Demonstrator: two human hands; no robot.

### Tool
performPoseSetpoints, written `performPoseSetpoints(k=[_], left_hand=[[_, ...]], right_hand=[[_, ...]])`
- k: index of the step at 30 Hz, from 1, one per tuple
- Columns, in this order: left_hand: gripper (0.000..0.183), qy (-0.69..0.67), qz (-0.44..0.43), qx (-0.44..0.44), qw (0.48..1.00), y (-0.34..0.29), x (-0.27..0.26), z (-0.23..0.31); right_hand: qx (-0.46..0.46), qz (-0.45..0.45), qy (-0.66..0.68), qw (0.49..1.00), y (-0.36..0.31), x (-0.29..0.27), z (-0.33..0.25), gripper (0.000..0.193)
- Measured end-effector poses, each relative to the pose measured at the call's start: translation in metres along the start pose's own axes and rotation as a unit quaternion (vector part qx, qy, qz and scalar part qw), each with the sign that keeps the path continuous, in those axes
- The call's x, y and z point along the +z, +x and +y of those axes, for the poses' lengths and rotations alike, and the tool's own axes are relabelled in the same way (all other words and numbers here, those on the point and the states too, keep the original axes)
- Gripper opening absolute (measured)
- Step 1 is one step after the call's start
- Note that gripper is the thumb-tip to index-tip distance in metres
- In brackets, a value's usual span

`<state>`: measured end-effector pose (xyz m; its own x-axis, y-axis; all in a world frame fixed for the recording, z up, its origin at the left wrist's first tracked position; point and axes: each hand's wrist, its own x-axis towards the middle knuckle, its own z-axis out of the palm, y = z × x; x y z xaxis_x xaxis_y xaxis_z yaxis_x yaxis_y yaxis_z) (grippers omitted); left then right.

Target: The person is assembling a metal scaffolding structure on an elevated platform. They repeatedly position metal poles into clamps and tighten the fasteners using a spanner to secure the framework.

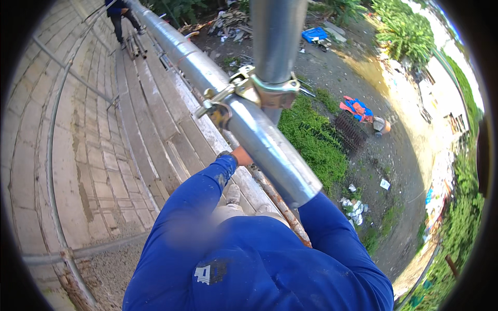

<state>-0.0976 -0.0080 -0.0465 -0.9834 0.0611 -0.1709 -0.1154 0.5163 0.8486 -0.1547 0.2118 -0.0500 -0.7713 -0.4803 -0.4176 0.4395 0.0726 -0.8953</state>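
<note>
I read clock positions from the centre of my head view. The wall (98, 176) occupies 9 o'clock; the ground (311, 67) lies well below, from 1 to 4 o'clock. The planks (155, 111) run along the wall at 10 o'clock. The pipe (205, 72), the work item, slopes across from 11 o'clock to its free end at 4 o'clock. The post (277, 41) stands at 12 o'clock, crossing the pipe. A co-worker (118, 11) is on the planks between 10 and 11 o'clock. My right sleeve (321, 217) passes behind the pipe's free end at 4 to 5 o'clock; the right hand is hidden, so I cannot tell its grip. The clamp (251, 89) sits at 12 o'clock where pipe meets post; bolt tightness is not discernible. My left hand (242, 156), at centre, reaches behind the pipe; its fingers are concealed, so grasp or release cannot be confirmed. I judge the step to be setting the pipe at the clamp. The next move probably calls for steadying the pipe, then checking the bolt.
</note>
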Motion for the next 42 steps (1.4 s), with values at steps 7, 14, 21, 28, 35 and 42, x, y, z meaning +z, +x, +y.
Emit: performPoseSetpoints(k=[7,14,21,28,35,42], left_hand=[[0.050,-0.043,-0.124,-0.022,0.991,0.001,-0.016,0.038],[0.073,-0.145,-0.144,-0.111,0.973,-0.001,-0.016,0.065],[0.040,-0.121,-0.150,-0.034,0.981,0.008,-0.011,0.022],[0.043,0.128,-0.193,0.026,0.973,0.025,-0.002,-0.008],[0.071,0.008,-0.101,-0.032,0.994,0.028,0.022,-0.025],[0.085,-0.055,-0.124,-0.034,0.990,0.000,-0.015,0.055]], right_hand=[[0.020,-0.041,0.211,0.976,-0.028,-0.017,-0.006,0.012],[0.032,0.052,0.068,0.996,-0.016,-0.013,-0.013,0.036],[-0.002,0.068,0.178,0.982,-0.026,-0.002,0.003,0.027],[0.001,0.107,0.090,0.990,-0.035,0.001,-0.008,0.030],[0.070,0.068,0.160,0.982,-0.020,-0.007,0.016,0.027],[0.106,0.130,0.145,0.975,-0.022,-0.009,0.017,0.026]])
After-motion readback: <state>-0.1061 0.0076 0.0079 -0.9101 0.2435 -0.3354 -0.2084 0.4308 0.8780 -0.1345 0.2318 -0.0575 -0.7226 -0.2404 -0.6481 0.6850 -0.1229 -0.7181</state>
